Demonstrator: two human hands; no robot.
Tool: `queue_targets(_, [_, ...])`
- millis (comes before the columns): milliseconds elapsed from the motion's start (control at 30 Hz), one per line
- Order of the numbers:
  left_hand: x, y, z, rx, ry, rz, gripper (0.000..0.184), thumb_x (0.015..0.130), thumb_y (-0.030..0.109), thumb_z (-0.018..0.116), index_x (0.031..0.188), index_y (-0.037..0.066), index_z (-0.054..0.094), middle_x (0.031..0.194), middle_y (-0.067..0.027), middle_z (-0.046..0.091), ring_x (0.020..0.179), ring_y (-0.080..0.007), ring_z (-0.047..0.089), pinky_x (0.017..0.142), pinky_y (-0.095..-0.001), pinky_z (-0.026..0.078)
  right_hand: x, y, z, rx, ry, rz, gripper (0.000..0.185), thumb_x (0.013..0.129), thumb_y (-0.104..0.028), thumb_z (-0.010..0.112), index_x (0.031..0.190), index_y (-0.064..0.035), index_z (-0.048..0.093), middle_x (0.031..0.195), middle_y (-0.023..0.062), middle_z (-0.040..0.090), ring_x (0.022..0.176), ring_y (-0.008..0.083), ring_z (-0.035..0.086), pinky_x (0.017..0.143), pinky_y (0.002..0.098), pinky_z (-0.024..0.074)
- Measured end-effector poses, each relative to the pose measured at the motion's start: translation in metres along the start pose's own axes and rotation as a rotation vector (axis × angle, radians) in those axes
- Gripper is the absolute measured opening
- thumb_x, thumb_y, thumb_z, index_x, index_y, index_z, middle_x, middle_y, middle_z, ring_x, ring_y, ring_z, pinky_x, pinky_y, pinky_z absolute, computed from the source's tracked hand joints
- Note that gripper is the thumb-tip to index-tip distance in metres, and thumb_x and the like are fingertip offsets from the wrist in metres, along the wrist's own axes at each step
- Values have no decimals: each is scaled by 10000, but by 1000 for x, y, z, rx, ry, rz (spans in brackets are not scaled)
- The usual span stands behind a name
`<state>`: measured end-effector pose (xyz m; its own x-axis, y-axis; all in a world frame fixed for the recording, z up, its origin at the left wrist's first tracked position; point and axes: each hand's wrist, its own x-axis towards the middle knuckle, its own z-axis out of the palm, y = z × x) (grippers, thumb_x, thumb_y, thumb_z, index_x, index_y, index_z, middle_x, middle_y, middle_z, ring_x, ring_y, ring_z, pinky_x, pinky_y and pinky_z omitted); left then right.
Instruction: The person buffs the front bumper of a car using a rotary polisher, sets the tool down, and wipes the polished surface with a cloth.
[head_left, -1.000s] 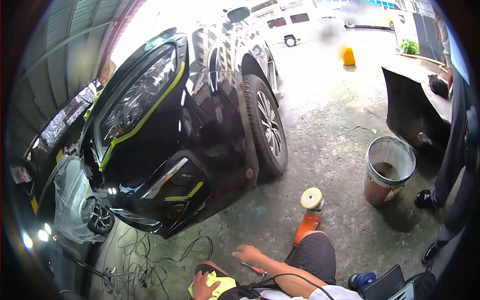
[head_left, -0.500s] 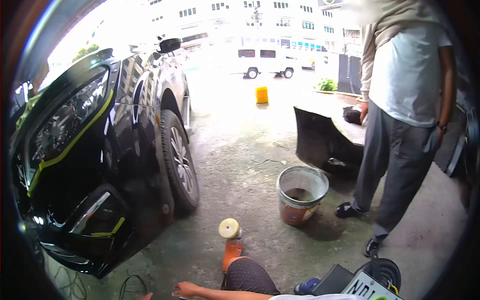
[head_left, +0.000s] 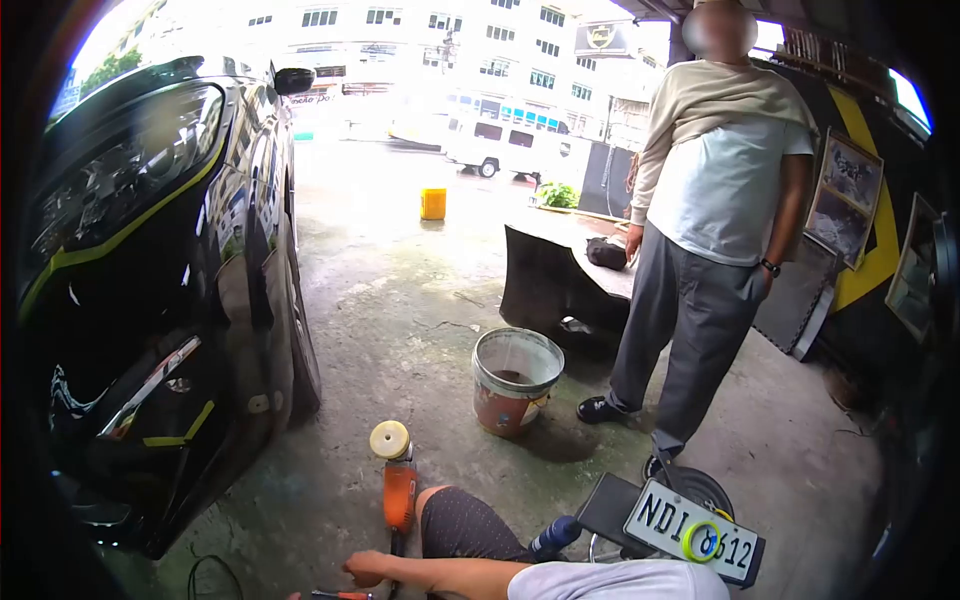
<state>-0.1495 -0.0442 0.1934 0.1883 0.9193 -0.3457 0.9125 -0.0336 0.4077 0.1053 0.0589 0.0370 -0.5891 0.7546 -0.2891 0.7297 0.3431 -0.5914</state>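
My right hand [head_left: 367, 568] reaches in at the bottom edge from a white sleeve [head_left: 620, 581]. Its fingers are curled closed, and whatever they may hold is hidden. Just below it lies a thin tool with a red-orange handle [head_left: 340, 595], cut off by the frame. Of my left hand, only a fingertip [head_left: 295, 597] shows at the bottom edge. An orange polisher [head_left: 399, 497] with a round pale yellow pad [head_left: 390, 440] rests on the floor beyond my right hand, beside my knee in dark dotted shorts [head_left: 468, 525].
A black car [head_left: 150, 330] with yellow-green tape along its headlight fills the left. Ahead stand a paint bucket [head_left: 505, 415], a black bumper piece [head_left: 555, 290] and a yellow container [head_left: 433, 204]. A person [head_left: 725, 190] stands at right, behind a number plate [head_left: 692, 530] with a tape roll.
My view has swung right, so the car, bucket and polisher sit further left. More of the number plate, the standing person and the red-orange handle has come into view.
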Motion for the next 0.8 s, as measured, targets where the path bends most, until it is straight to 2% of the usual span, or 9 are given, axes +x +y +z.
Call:
queue_targets(133, [-33,40,-84,30,-120,49,698,940,411,731,1511,85,498,1472,-243,555,1360,-380,531,1131,-458,417,7,21,4,-234,-132,-164,213,838,-196,625,905,-68,782,944,172,756,797,339,705,708,506,554])
queue_targets(167, [-9,-8,-57,-126,39,181,800,758,447,845,1382,6,608,1337,-274,627,1242,-430,592,1081,-490,454,-4,12,-18,-167,-184,-67,226,855,-220,623,922,-78,786,934,167,756,786,322,706,694,504,553])
queue_targets(267, [-19,17,-84,-6,116,221,724,838,427,785,1412,40,573,1162,-224,694,1083,-421,650,921,-472,525,-47,-42,-102,-152,-195,163,302,854,-260,676,1087,-90,765,997,164,757,913,344,743,761,492,587])
queue_targets(367, [-9,-2,-67,45,160,255,687,856,418,775,1398,40,584,1213,-230,690,1124,-409,649,949,-473,522,-69,-20,-137,-144,88,148,605,906,-449,723,1432,-181,593,1058,180,747,973,394,719,816,482,563])
queue_targets(467, [-1,-11,-42,14,60,209,689,854,439,776,1395,52,596,1255,-225,686,1165,-400,640,977,-473,515,-113,22,-203,411,274,254,519,937,-300,718,1410,-118,603,1170,99,747,1090,183,687,949,341,538])
queue_targets(533, [8,-37,0,13,-7,119,696,852,450,777,1395,53,601,1259,-218,691,1157,-394,650,975,-472,520,-134,97,-226,709,539,283,462,999,-320,650,1404,-104,592,1196,67,735,1084,199,685,881,369,542])
queue_targets(600, [4,-49,17,20,-92,56,702,850,461,778,1395,53,606,1263,-212,695,1150,-388,659,973,-470,525,-149,171,-218,1464,993,209,417,1018,-368,610,1344,-109,601,1079,56,721,953,185,668,796,377,526])
queue_targets(700, [-4,-63,25,14,-285,-58,676,855,430,783,1382,38,622,1186,-192,733,1040,-344,719,899,-438,566,-150,242,-171,1120,1348,591,373,1013,-417,592,1228,-113,606,945,29,666,804,150,607,671,351,490])
queue_targets(800, [-5,-81,28,-263,-121,-159,645,865,370,789,1387,32,616,1175,-189,739,1050,-319,724,900,-412,570,-131,238,-77,985,1005,526,246,959,-337,616,859,-115,652,684,6,580,560,131,518,473,311,403])
